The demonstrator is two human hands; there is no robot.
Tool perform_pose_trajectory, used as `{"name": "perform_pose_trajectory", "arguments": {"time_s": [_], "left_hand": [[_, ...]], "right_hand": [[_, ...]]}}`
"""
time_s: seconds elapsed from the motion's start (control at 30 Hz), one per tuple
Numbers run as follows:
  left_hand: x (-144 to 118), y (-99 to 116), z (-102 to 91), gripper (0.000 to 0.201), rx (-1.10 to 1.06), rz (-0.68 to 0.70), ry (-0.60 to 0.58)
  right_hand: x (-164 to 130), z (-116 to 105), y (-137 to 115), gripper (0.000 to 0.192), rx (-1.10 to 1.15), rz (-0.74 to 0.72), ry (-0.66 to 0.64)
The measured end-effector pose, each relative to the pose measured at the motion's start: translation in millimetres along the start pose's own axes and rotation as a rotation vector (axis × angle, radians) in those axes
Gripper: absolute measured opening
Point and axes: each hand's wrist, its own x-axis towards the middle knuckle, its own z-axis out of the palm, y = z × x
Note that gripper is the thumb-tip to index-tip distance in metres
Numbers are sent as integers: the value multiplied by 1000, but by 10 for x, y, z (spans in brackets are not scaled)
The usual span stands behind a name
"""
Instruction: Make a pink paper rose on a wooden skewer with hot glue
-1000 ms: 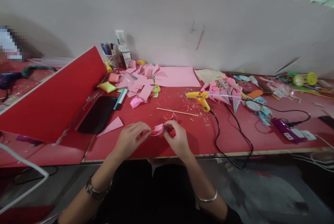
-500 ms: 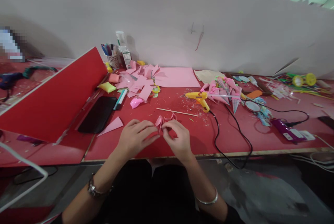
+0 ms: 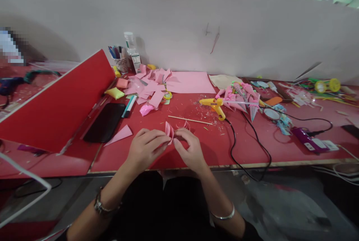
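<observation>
A small curled piece of pink paper [image 3: 169,130] is held upright between both hands, low over the front of the red table. My left hand [image 3: 146,149] is closed on its left side, thumb and fingers pinching its lower part. At its right edge are the curved thumb and fingertips of my right hand [image 3: 191,150]; the exact contact is partly hidden. Just behind my right fingers lie more curled pink paper pieces [image 3: 184,125]. A flat pink paper triangle [image 3: 120,135] rests left of my left hand. Beyond both hands lies a thin wooden stick [image 3: 190,120].
A yellow glue gun [image 3: 214,107] with a black cord lies right of centre, before a heap of pink paper cones [image 3: 242,98]. Pink paper scraps [image 3: 148,87] and a pink sheet [image 3: 190,82] lie behind. At left are a black phone [image 3: 105,123] and a red board [image 3: 64,104].
The curled pink paper has turned more upright and shows more of itself above my fingers. My right fingers have shifted slightly at its edge; my left hand has barely moved.
</observation>
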Motion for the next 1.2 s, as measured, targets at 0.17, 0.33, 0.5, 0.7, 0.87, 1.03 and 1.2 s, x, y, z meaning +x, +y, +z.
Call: {"name": "perform_pose_trajectory", "arguments": {"time_s": [0.17,0.33,0.5,0.7,0.87,1.03,1.2], "left_hand": [[-7,15,-21,4,-20,10,1],[-108,-92,-147,10,9,-37,-96],[-387,-560,-470,17,133,-512,-79],[-725,-1101,-777,30,436,-964,-180],[-896,-1213,-753,30,399,-954,-210],[-967,-1201,-713,29,343,-994,-175],[-896,-1155,-731,35,314,-1070,-213]], "right_hand": [[19,-14,-10,11,52,54,-85],[13,-16,76,17,-35,88,-72],[-64,-23,226,15,-77,141,-49],[-114,-17,322,17,-103,164,-47],[-112,-12,347,17,-127,159,-53],[-117,0,348,17,-147,142,-71],[-126,26,351,16,-179,131,-75]]}}
